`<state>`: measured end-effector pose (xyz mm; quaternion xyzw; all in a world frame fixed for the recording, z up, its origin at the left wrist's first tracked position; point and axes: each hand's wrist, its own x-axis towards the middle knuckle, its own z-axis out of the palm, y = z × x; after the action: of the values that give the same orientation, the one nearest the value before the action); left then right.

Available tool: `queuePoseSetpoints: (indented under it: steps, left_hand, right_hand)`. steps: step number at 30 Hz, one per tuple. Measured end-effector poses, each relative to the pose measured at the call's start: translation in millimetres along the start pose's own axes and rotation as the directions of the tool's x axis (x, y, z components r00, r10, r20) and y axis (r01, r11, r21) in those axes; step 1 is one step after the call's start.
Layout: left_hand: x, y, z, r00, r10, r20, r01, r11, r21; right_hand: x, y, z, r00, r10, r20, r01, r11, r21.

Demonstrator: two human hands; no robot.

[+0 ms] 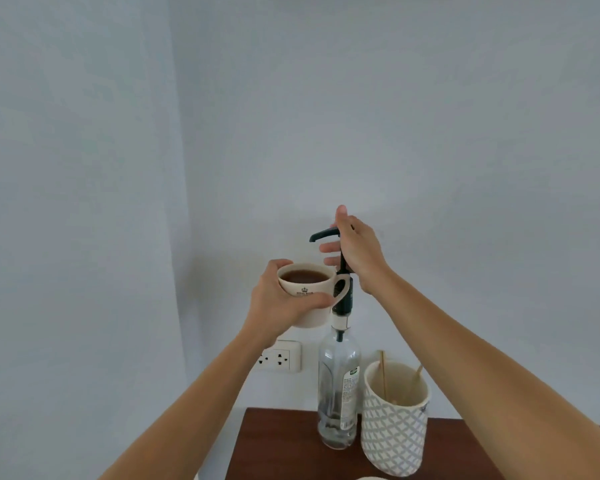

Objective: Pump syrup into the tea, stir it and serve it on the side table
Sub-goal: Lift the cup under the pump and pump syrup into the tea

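Observation:
My left hand (281, 303) grips a cream cup of brown tea (305, 284) and holds it up in the air, just below and left of the pump's black spout (321, 234). A tall clear syrup bottle (338, 386) stands on the dark wooden table (278, 445), almost empty, with a black pump on its neck. My right hand (355, 249) rests on the top of the raised pump head, palm over it and fingers curled beside the stem. The cup's handle overlaps the pump's stem.
A white holder with a grey lattice pattern (395, 427) stands right of the bottle, with wooden stir sticks (383, 372) in it. A white wall socket (281, 358) sits behind the table's left edge. Plain walls meet in a corner at the left.

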<state>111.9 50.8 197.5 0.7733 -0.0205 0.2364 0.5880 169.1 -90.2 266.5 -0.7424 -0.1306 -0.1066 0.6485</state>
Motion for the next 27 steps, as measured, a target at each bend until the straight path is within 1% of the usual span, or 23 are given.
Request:
queuePoseSetpoints:
  steps: [4,9,15,19,27]
  left_hand:
    - [12.2,8.1,0.0,1.000,-0.004,-0.005,0.004,1.000,-0.022]
    - [19.3,12.1,2.3,1.000,-0.017,-0.001,0.017,0.999,-0.043]
    - [22.9,14.5,3.5,1.000,-0.023,0.002,0.023,0.998,-0.061]
    - [25.0,16.7,2.7,0.999,-0.032,0.006,0.032,0.997,-0.065]
    - [26.6,16.5,3.4,0.999,-0.042,0.006,0.042,0.997,-0.060]
  right_hand:
    - [8.3,4.6,4.7,0.999,0.035,-0.038,-0.031,0.996,0.079]
    - [13.3,12.4,10.6,0.998,-0.006,-0.056,0.013,0.992,0.123]
    - [18.4,18.0,18.7,0.991,-0.036,-0.126,0.056,0.986,0.157]
    - [20.2,19.7,21.2,0.985,-0.050,-0.162,0.077,0.983,0.167]
    - [23.9,22.5,23.0,0.981,-0.054,-0.188,0.081,0.987,0.138]
